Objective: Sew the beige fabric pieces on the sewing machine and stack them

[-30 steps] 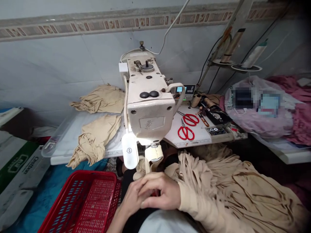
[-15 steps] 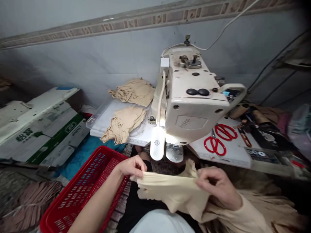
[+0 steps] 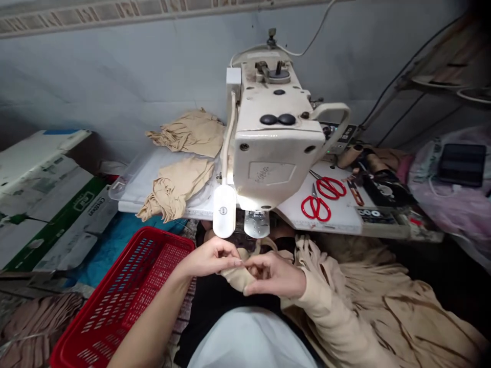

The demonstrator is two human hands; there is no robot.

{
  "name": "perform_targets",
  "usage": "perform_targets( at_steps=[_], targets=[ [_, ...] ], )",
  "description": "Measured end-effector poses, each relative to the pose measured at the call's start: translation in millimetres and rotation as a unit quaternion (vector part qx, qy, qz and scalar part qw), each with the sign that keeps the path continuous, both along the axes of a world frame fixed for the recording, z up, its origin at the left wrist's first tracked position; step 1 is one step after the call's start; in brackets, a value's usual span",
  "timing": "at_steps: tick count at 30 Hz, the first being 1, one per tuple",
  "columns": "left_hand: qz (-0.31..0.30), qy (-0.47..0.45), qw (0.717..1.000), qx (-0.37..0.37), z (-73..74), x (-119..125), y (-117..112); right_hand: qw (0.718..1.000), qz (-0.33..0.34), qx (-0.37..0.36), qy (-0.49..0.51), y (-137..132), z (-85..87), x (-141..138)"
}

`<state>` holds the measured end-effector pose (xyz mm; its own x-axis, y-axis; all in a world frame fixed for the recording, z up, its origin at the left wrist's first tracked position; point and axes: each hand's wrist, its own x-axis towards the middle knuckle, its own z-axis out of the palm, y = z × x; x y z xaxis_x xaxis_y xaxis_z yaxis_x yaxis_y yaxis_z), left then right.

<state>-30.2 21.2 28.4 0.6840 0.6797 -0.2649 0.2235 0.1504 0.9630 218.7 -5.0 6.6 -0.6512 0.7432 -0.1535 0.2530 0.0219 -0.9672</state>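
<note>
Close together over my lap, my left hand [image 3: 215,258] and my right hand [image 3: 274,276] both pinch a beige piece of fabric [image 3: 238,278]. The cloth is bunched between the fingertips and partly hidden by them. Just beyond my hands stands a white sewing machine [image 3: 274,168] with a small white lamp [image 3: 224,210] lit at its side. Its rounded metal plate [image 3: 257,225] lies just past the cloth. A large heap of beige fabric [image 3: 399,296] spreads on the right, beside my right forearm.
Two piles of beige pieces [image 3: 178,184] lie on the table's left. Red-handled scissors [image 3: 316,208], a second pair [image 3: 330,187] and thread spools [image 3: 350,156] are at right. A red plastic basket [image 3: 153,232] stands left of my lap, near a white-green carton [image 3: 57,194].
My hands have come together, and the cloth that was stretched between them is now gathered small. The view has shifted, so the machine appears further left and higher.
</note>
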Motion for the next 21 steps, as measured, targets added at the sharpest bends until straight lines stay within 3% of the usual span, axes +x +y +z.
perform_targets(
  at_steps=[3,6,10,13,16,19,21],
  targets=[
    [-0.012,0.012,1.000,-0.023,-14.3,-6,3,0.999,-0.031,0.016,0.008,-2,7.1,10],
    [0.007,0.010,1.000,-0.025,-20.9,-19,5,0.992,-0.104,0.046,0.059,4,12.6,42],
    [0.062,-0.038,0.997,-0.006,-21.6,-31,6,0.962,-0.217,0.023,0.165,17,6.1,80],
    [0.060,-0.103,0.993,0.017,-16.9,-22,3,0.954,-0.258,-0.023,0.151,23,-3.9,78],
    [0.011,-0.114,0.991,0.076,-8.2,0,-3,0.977,-0.189,-0.024,0.094,19,-9.9,49],
    [-0.040,-0.026,0.988,0.145,-2.0,20,-7,0.995,-0.070,-0.034,0.065,8,-9.6,16],
    [-0.054,0.013,0.986,0.159,-3.0,23,-8,0.999,-0.041,-0.005,0.032,3,-6.9,7]
  ],
)
